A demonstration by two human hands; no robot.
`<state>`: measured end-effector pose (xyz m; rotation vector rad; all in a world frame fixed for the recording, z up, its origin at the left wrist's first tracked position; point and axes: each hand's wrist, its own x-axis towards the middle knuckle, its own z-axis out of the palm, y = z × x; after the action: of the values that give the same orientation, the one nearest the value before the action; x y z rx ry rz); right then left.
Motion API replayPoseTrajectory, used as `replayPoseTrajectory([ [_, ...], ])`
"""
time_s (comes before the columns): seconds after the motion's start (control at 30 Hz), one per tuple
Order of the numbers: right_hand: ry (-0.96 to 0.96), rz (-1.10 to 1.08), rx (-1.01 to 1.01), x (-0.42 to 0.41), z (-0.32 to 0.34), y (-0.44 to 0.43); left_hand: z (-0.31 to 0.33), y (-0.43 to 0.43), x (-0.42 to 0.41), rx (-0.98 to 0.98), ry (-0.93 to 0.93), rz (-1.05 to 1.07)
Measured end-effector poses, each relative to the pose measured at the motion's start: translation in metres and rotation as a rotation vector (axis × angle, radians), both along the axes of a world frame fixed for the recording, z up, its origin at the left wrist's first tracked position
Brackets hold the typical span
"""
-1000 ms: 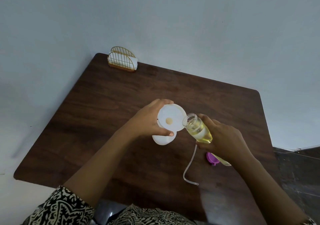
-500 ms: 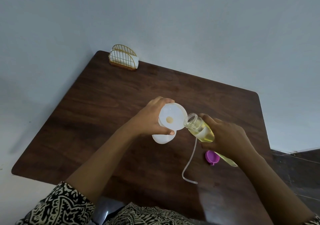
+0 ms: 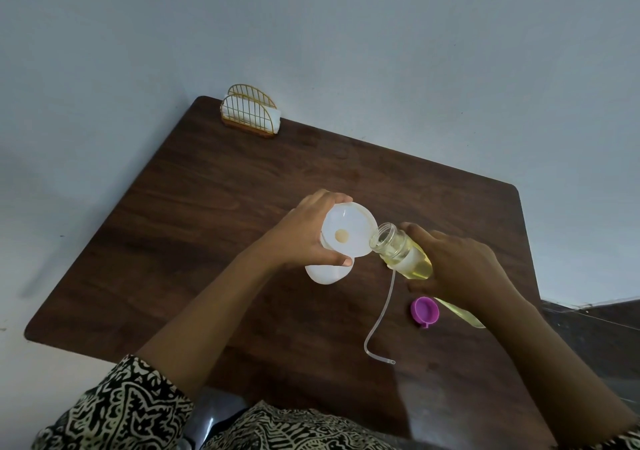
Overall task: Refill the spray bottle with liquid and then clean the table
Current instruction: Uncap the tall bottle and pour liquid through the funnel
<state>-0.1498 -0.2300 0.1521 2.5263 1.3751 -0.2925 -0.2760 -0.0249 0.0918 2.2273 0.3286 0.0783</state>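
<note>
My left hand grips a white funnel that sits in the top of a white bottle standing on the dark wooden table. A yellowish spot shows at the funnel's hole. My right hand holds a clear bottle of yellow liquid, uncapped and tilted left, its mouth touching the funnel's right rim. A purple cap lies on the table just below my right hand. A thin clear tube curves across the table below the clear bottle.
A gold wire napkin holder with white napkins stands at the table's far left corner, against the pale wall. A pale yellow streak lies on the table right of the cap. My patterned sleeve is at the near edge.
My right hand has tipped the clear bottle further left, bringing its mouth onto the funnel's rim. My left hand has kept the funnel in place.
</note>
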Motion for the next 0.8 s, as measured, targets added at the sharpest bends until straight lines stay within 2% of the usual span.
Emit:
replayPoseTrajectory([
  [0.8, -0.049, 0.038, -0.032, 0.0037, 0.0021, 0.0004, 0.0014, -0.0031, -0.0005, -0.009, 0.014, -0.005],
])
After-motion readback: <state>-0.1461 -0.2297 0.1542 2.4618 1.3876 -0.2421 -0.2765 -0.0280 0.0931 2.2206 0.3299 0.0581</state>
